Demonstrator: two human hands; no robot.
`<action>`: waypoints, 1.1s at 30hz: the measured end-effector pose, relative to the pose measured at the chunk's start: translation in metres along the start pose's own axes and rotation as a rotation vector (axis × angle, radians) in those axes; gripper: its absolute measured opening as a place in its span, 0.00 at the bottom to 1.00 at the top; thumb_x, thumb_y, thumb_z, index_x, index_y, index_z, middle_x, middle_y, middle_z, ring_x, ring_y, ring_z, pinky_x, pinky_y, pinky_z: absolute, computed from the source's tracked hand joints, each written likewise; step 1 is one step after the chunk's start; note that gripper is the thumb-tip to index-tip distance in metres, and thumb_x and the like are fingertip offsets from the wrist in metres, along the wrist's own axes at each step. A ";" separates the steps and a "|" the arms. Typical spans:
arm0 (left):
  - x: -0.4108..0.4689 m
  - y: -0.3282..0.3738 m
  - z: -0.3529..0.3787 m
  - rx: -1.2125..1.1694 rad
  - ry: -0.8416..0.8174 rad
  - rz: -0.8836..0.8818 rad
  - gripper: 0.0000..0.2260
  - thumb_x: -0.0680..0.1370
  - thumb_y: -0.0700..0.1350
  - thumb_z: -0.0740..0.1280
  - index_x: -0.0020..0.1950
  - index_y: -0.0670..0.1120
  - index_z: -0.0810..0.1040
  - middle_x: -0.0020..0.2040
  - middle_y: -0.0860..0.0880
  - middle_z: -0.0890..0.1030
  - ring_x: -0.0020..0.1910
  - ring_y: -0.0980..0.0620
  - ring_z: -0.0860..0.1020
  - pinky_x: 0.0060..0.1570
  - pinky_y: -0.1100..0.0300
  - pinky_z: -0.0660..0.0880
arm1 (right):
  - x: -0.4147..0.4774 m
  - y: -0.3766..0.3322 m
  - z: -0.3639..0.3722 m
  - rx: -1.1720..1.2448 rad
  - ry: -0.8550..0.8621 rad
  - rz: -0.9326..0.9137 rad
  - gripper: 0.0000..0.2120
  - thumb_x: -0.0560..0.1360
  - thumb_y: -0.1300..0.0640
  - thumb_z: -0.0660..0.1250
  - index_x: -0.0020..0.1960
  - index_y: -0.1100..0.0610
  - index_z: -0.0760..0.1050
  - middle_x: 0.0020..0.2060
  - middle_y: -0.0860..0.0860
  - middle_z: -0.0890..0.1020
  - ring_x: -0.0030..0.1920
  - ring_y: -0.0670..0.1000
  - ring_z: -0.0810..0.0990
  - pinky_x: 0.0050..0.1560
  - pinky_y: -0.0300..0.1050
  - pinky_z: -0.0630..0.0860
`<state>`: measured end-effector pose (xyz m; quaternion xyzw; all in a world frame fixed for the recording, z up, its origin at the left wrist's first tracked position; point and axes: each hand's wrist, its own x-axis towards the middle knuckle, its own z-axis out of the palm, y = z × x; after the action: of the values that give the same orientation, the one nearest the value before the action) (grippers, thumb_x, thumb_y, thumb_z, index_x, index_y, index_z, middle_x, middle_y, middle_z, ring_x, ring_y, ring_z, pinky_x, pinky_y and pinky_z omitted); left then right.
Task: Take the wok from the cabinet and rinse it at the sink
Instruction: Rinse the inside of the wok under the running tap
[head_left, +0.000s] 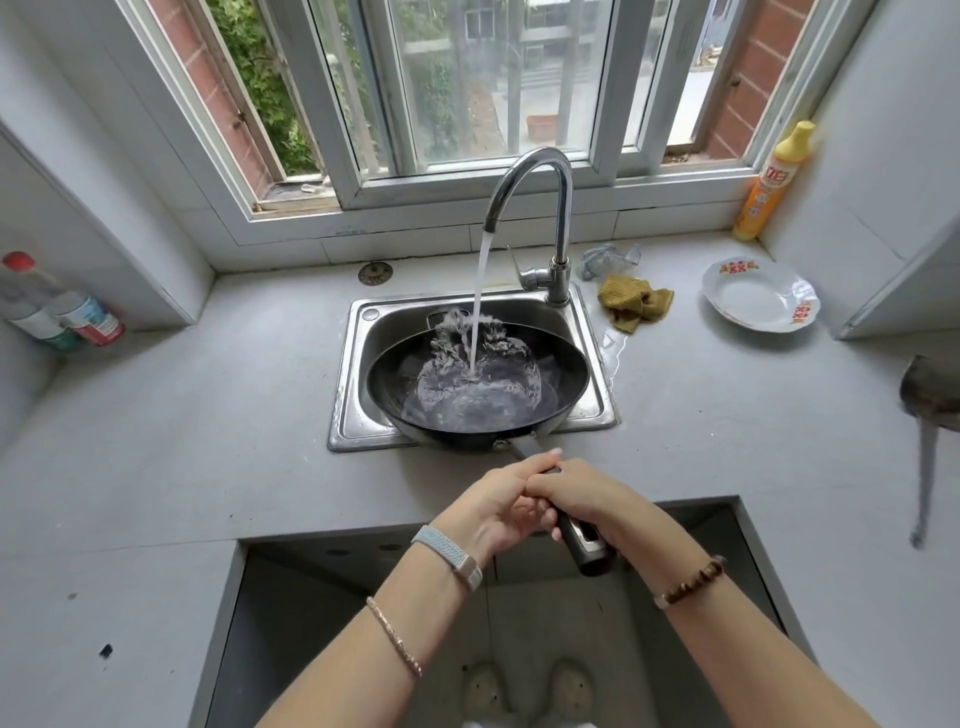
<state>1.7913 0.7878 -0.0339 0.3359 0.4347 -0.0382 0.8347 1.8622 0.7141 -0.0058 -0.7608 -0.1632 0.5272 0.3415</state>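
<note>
A black wok (395, 384) rests across the steel sink (358, 364), filling most of the basin. Water pours from the curved chrome tap (540, 171) into the wok's middle and splashes outward. The wok's long dark handle (584, 545) points toward me over the counter's front edge. My left hand (498, 504) and my right hand (582, 493) both grip this handle, side by side, the left slightly nearer the pan. Their fingers hide the handle's middle part.
Right of the sink lie a yellow cloth (634, 301), a clear scrubber (608, 260) and a white plate (758, 296). A yellow detergent bottle (774, 182) stands at the window corner. Bottles (57, 306) lie at the left wall. A dark utensil (930, 395) overhangs the right.
</note>
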 end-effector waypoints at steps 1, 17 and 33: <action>0.000 0.001 0.000 -0.001 0.005 0.001 0.10 0.74 0.45 0.72 0.37 0.41 0.78 0.25 0.47 0.73 0.15 0.54 0.69 0.16 0.66 0.69 | -0.001 -0.002 0.001 -0.002 0.000 0.001 0.10 0.71 0.62 0.61 0.32 0.59 0.74 0.24 0.52 0.75 0.23 0.49 0.73 0.25 0.40 0.74; 0.000 -0.051 -0.008 0.062 0.034 0.040 0.11 0.75 0.45 0.72 0.41 0.39 0.74 0.22 0.46 0.72 0.17 0.50 0.66 0.18 0.62 0.69 | -0.023 0.039 0.021 -0.015 0.018 -0.041 0.12 0.73 0.65 0.57 0.32 0.60 0.71 0.22 0.52 0.72 0.20 0.47 0.70 0.22 0.40 0.75; -0.008 -0.006 -0.003 0.001 0.014 0.039 0.10 0.76 0.46 0.69 0.37 0.43 0.77 0.20 0.50 0.73 0.14 0.55 0.67 0.17 0.68 0.66 | -0.014 -0.005 0.012 0.073 0.006 -0.012 0.13 0.72 0.65 0.60 0.30 0.59 0.74 0.21 0.49 0.75 0.21 0.46 0.72 0.23 0.37 0.73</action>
<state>1.7823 0.7833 -0.0326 0.3452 0.4341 -0.0198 0.8319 1.8466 0.7128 0.0049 -0.7486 -0.1474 0.5283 0.3726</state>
